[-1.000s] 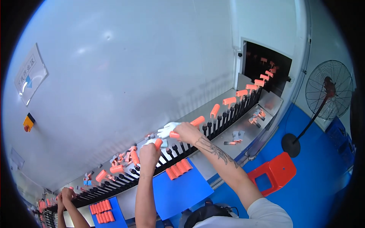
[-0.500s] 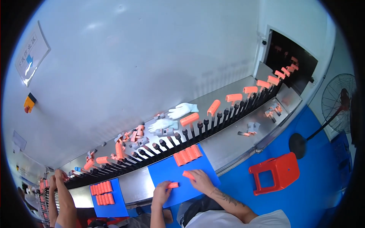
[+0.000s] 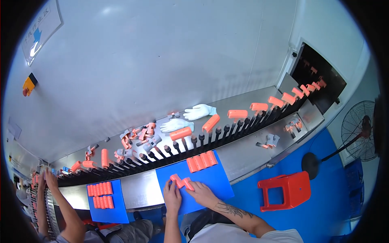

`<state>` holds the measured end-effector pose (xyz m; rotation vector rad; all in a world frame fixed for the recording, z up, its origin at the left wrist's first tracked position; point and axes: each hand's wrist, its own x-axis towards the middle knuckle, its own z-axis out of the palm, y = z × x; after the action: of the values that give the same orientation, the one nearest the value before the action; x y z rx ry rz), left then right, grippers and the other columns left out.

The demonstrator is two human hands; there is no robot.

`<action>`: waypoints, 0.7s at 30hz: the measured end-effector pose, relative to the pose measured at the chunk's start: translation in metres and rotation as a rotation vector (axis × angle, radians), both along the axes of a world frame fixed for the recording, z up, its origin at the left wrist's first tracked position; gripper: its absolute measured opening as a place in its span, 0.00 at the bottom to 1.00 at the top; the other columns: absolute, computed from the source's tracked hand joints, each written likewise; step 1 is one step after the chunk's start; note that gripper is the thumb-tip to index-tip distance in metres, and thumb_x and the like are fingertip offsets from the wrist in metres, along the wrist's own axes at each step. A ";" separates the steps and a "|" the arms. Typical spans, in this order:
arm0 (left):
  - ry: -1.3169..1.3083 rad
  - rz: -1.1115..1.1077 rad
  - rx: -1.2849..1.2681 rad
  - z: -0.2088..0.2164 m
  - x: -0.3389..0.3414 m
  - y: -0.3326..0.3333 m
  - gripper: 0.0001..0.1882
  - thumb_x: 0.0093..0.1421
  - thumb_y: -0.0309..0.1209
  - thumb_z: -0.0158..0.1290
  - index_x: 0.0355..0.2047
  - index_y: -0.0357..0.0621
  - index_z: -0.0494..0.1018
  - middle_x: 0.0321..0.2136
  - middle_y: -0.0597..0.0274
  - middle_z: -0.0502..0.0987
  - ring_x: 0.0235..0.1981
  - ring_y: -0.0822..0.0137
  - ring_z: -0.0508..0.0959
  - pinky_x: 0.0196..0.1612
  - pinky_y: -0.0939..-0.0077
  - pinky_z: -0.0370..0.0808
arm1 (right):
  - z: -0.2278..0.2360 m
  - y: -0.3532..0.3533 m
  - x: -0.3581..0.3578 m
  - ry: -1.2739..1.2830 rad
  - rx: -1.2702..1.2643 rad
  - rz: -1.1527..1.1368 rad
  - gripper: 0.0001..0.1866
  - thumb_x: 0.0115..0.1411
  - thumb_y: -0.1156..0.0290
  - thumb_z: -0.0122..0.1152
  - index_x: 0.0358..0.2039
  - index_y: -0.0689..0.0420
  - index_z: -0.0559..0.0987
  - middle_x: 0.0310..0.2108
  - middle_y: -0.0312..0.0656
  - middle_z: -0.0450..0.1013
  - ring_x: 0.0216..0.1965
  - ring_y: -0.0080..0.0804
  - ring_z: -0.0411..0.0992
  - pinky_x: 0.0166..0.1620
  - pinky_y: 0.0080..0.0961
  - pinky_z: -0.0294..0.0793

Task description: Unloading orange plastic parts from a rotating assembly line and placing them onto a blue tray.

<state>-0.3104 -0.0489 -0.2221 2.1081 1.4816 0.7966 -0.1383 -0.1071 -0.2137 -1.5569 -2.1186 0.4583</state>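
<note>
My left hand [image 3: 173, 197] is closed around an orange curved plastic shell [image 3: 176, 180]. My right hand [image 3: 201, 194] grips a second orange shell [image 3: 188, 184], its end close to or touching the first one; which, I cannot tell. Both hands are above a blue mat [image 3: 219, 182] at the front of the metal bench. Just beyond them, several like shells [image 3: 202, 161] lie side by side in a row at the mat's far edge.
Behind the mat runs a line of black spindles [image 3: 219, 133], some bearing orange shells. White gloves [image 3: 200, 111] and loose orange and grey parts [image 3: 142, 135] lie beyond. Leftward, a co-worker's hands [image 3: 48, 178] reach in near another shell-covered mat [image 3: 117, 214]. A red stool [image 3: 302, 186] and fan [image 3: 358, 129] are right.
My hands have come together, bringing the two shells close to each other. Shells on the spindles have shifted left along the line. The whole view has moved slightly.
</note>
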 end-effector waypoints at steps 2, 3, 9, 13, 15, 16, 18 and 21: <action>-0.002 -0.032 -0.014 0.002 -0.004 0.017 0.20 0.62 0.28 0.52 0.55 0.34 0.72 0.55 0.42 0.71 0.55 0.43 0.72 0.59 0.57 0.68 | 0.004 0.019 -0.010 -0.199 0.136 -0.040 0.20 0.56 0.75 0.55 0.50 0.59 0.76 0.60 0.51 0.64 0.55 0.45 0.68 0.56 0.40 0.71; -0.005 -0.033 -0.012 0.001 -0.004 0.020 0.20 0.62 0.28 0.52 0.55 0.34 0.72 0.55 0.42 0.71 0.55 0.43 0.72 0.59 0.57 0.68 | 0.003 0.024 -0.012 -0.202 0.138 -0.041 0.20 0.56 0.75 0.55 0.50 0.59 0.76 0.60 0.51 0.64 0.55 0.45 0.68 0.56 0.40 0.71; 0.053 0.001 0.019 0.011 0.007 0.043 0.23 0.60 0.34 0.57 0.54 0.38 0.73 0.49 0.44 0.77 0.49 0.45 0.76 0.54 0.57 0.71 | -0.007 0.044 -0.008 -0.281 0.182 -0.136 0.18 0.56 0.72 0.56 0.47 0.60 0.78 0.56 0.51 0.67 0.49 0.41 0.70 0.47 0.34 0.75; 0.032 -0.064 0.077 -0.001 0.022 0.028 0.24 0.60 0.34 0.58 0.54 0.35 0.73 0.46 0.41 0.78 0.45 0.45 0.78 0.50 0.58 0.73 | -0.006 0.054 0.006 -0.371 0.243 -0.259 0.16 0.53 0.70 0.58 0.43 0.59 0.80 0.46 0.46 0.72 0.44 0.39 0.71 0.44 0.33 0.74; 0.034 -0.059 0.029 0.006 0.046 0.026 0.24 0.60 0.34 0.58 0.54 0.34 0.72 0.46 0.41 0.78 0.45 0.45 0.78 0.50 0.58 0.74 | 0.001 0.060 0.023 -0.381 0.322 -0.271 0.10 0.53 0.67 0.58 0.34 0.56 0.79 0.39 0.42 0.73 0.42 0.36 0.71 0.42 0.32 0.70; 0.034 -0.031 -0.021 0.009 0.059 0.024 0.24 0.60 0.34 0.58 0.55 0.34 0.72 0.46 0.41 0.78 0.45 0.45 0.78 0.51 0.58 0.74 | 0.002 0.063 0.031 -0.388 0.283 -0.265 0.11 0.54 0.67 0.58 0.36 0.55 0.80 0.39 0.42 0.73 0.43 0.37 0.71 0.43 0.32 0.68; 0.048 -0.033 0.022 0.004 0.064 0.026 0.25 0.61 0.35 0.58 0.56 0.33 0.70 0.48 0.41 0.77 0.47 0.47 0.77 0.52 0.59 0.73 | 0.006 0.060 0.038 -0.378 0.334 -0.294 0.14 0.54 0.66 0.57 0.41 0.56 0.80 0.43 0.42 0.73 0.45 0.36 0.70 0.44 0.32 0.68; -0.075 0.024 0.037 -0.006 0.052 0.013 0.25 0.64 0.34 0.55 0.57 0.31 0.68 0.52 0.41 0.74 0.51 0.48 0.75 0.54 0.60 0.72 | 0.022 0.021 0.060 -0.153 0.389 -0.354 0.19 0.57 0.68 0.56 0.49 0.58 0.77 0.49 0.47 0.72 0.48 0.43 0.70 0.50 0.38 0.69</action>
<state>-0.2587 -0.0355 -0.2285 2.0668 1.4666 0.9086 -0.0779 -0.0857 -0.1915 -1.7176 -1.8362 -0.1886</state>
